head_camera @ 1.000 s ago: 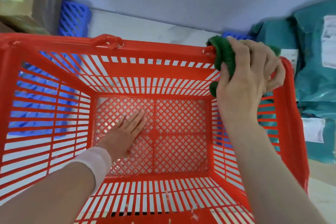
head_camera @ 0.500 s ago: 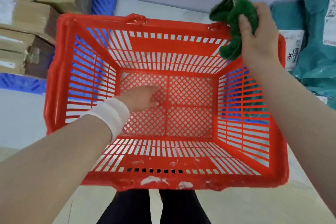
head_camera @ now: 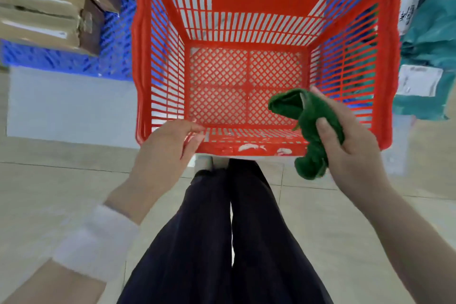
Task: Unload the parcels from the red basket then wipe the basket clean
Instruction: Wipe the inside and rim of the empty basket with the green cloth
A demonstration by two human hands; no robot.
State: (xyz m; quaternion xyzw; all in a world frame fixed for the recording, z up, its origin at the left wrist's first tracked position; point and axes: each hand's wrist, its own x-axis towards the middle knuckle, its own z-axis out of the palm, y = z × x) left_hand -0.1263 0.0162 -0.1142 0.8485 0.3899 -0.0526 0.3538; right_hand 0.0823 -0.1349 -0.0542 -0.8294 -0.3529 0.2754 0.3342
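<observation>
The red basket [head_camera: 266,0] stands on the floor in front of me, with nothing lying on its mesh bottom. White scuff marks show on its near rim. My left hand [head_camera: 167,148] is at the near left corner, fingers and thumb curled around the rim there. My right hand [head_camera: 350,145] is shut on a crumpled green cloth [head_camera: 308,116], held just above the near right part of the basket. Teal parcels [head_camera: 429,32] with white labels lie piled right of the basket.
Cardboard boxes [head_camera: 49,5] are stacked at the left on a blue plastic pallet [head_camera: 74,61]. A white slab lies under the pallet at the left. My legs in dark trousers [head_camera: 222,229] stand on beige floor tiles just in front of the basket.
My left hand came out of the basket bottom to its near left corner. My right hand brought the green cloth from the far right rim to the near right. My view pulled back.
</observation>
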